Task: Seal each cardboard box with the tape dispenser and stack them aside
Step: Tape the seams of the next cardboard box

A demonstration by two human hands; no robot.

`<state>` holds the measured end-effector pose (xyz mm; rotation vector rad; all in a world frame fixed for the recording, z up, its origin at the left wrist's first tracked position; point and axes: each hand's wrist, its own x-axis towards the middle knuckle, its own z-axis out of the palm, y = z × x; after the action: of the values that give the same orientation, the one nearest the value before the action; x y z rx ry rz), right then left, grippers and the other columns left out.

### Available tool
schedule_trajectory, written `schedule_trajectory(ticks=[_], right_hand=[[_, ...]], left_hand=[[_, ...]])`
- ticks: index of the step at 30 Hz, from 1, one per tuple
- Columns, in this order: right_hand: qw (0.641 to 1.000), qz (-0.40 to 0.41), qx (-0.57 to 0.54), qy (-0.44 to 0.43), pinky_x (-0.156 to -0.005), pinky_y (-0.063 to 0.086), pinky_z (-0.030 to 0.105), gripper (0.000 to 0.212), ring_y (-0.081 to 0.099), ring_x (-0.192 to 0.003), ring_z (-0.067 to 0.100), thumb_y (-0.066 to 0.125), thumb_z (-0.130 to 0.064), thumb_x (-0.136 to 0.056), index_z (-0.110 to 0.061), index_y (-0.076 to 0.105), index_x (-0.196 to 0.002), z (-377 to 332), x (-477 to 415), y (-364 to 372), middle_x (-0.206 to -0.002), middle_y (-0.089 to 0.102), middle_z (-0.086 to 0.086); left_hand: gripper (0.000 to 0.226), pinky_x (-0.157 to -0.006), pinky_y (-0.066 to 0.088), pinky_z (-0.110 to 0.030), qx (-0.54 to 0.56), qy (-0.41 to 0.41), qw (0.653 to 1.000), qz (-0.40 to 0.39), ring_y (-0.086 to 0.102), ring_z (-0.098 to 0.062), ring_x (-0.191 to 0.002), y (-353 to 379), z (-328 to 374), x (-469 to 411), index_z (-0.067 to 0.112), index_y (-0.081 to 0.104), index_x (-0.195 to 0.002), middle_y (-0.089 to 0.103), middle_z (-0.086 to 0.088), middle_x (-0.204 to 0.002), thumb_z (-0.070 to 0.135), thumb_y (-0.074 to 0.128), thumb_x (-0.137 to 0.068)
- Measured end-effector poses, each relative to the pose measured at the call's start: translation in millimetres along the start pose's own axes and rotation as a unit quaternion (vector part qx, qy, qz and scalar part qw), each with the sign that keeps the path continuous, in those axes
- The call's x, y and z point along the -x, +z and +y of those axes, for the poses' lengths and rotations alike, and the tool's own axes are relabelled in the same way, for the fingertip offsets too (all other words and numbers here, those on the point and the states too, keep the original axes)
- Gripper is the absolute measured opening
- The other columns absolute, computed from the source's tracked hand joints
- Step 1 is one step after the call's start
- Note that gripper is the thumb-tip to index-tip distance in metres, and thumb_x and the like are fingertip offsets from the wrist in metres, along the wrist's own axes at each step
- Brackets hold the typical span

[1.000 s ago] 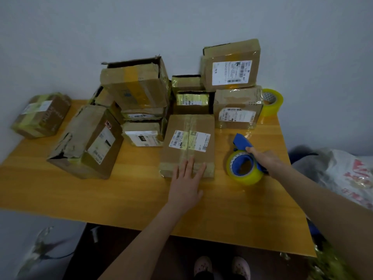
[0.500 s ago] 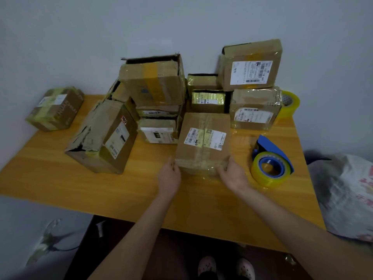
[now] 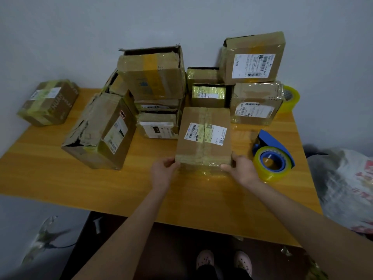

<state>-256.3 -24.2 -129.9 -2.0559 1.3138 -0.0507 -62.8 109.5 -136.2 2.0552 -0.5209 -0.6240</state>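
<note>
Cardboard box (image 3: 203,136) with a white shipping label (image 3: 205,133) and a strip of clear tape along its top seam lies flat on the wooden worktop (image 3: 191,199), held between the two grips. The left grip (image 3: 162,173) curls its fingers round the box's near left corner. The right grip (image 3: 241,171) clasps the near right corner in the same way. Just to the right of the right grip, and not touched by it, the blue tape dispenser (image 3: 272,156) rests on the worktop, loaded with a yellowish roll. Beyond both grips, past the held box, other parcels (image 3: 153,77) are piled against the wall. Left of the left grip a torn carton (image 3: 101,132) lies on its side, and farther left a small taped box (image 3: 48,103) stands alone. A spare tape roll (image 3: 290,97) sits well beyond the right grip, at the back corner.
</note>
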Motion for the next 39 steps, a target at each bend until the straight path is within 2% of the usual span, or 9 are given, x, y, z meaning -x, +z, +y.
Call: schedule_trajectory(ticks=[7,13,18,23,27,30,33,36,39], right_hand=[[0.996,0.045,0.072,-0.034,-0.079,0.049,0.033,0.06,0.059,-0.099,0.024,0.066,-0.048,-0.084,-0.013,0.052,-0.131,3,1,2,-0.109,0.061,0.008],[0.994,0.034,0.098,0.018,-0.086,0.05,0.035,0.059,0.059,-0.105,0.026,0.073,-0.042,-0.082,-0.011,0.052,-0.128,0,0,11,-0.124,0.055,0.009],[0.996,0.046,0.063,0.05,-0.085,0.05,0.038,0.119,0.049,-0.123,0.028,0.076,-0.067,-0.061,-0.017,0.015,-0.15,-20,-1,15,-0.14,0.038,0.009],[0.991,0.067,0.104,0.046,-0.063,0.045,0.031,0.123,0.06,-0.105,0.028,0.069,-0.073,-0.063,-0.024,0.001,-0.153,-29,-8,22,-0.137,0.045,0.011],[0.991,0.081,0.105,-0.011,-0.072,0.052,0.032,0.108,0.066,-0.092,0.025,0.069,-0.059,-0.073,-0.029,0.004,-0.154,-3,-11,19,-0.12,0.064,0.01],[0.995,0.066,0.059,-0.041,-0.084,0.052,0.035,0.098,0.066,-0.091,0.025,0.072,-0.043,-0.08,-0.037,0.006,-0.153,9,-12,17,-0.113,0.069,0.01],[0.999,0.016,0.011,-0.047,-0.092,0.052,0.037,0.098,0.064,-0.099,0.024,0.072,-0.028,-0.085,-0.047,0.001,-0.149,20,-12,10,-0.121,0.065,0.01],[0.994,-0.044,-0.095,-0.018,-0.094,0.05,0.037,0.112,0.06,-0.112,0.024,0.078,-0.031,-0.077,-0.038,-0.005,-0.152,20,-11,0,-0.136,0.055,0.008],[0.991,-0.012,-0.126,0.038,-0.074,0.056,0.03,0.113,0.062,-0.098,0.019,0.073,-0.059,-0.072,-0.021,0.005,-0.154,1,-14,4,-0.131,0.059,0.006]], left_hand=[[0.024,-0.065,0.037,0.006,-0.114,0.132,0.985,0.006,0.053,0.008,-0.073,3,-16,-5,0.006,0.067,-0.104,0.069,0.0,-0.095,0.013,0.072,-0.082],[0.045,-0.069,0.048,-0.009,-0.109,0.093,0.989,-0.031,0.06,-0.015,-0.103,14,-23,-8,0.021,0.044,-0.101,0.057,-0.003,-0.113,0.014,0.079,-0.075],[0.109,-0.101,0.045,-0.04,-0.181,0.071,0.98,-0.053,0.045,-0.024,-0.126,21,-10,-6,0.011,0.025,-0.145,0.039,-0.008,-0.14,0.06,0.076,-0.063],[0.101,-0.082,0.052,-0.033,-0.193,0.062,0.979,-0.034,0.059,-0.024,-0.106,34,-5,-5,0.008,0.031,-0.141,0.058,-0.011,-0.122,0.061,0.073,-0.066],[0.069,-0.061,0.052,-0.021,-0.2,0.104,0.973,-0.043,0.062,-0.014,-0.074,22,-16,-14,0.008,0.047,-0.13,0.067,-0.006,-0.096,0.044,0.071,-0.075],[0.051,-0.068,0.045,-0.005,-0.141,0.167,0.974,-0.059,0.065,-0.017,-0.087,16,-29,-15,0.009,0.051,-0.131,0.069,-0.004,-0.101,0.022,0.069,-0.085],[0.065,-0.089,0.043,-0.015,-0.131,0.174,0.971,-0.101,0.059,-0.011,-0.104,8,-34,-16,0.017,0.036,-0.146,0.065,-0.003,-0.118,0.011,0.065,-0.088],[0.088,-0.101,0.038,-0.029,-0.113,0.122,0.972,-0.164,0.044,-0.014,-0.128,7,-27,-14,0.026,0.022,-0.15,0.047,0.005,-0.141,0.025,0.074,-0.08],[0.093,-0.097,0.041,-0.027,-0.038,0.065,0.993,-0.088,0.044,-0.015,-0.127,25,-3,-6,0.024,0.024,-0.149,0.044,0.006,-0.143,0.051,0.073,-0.074]])
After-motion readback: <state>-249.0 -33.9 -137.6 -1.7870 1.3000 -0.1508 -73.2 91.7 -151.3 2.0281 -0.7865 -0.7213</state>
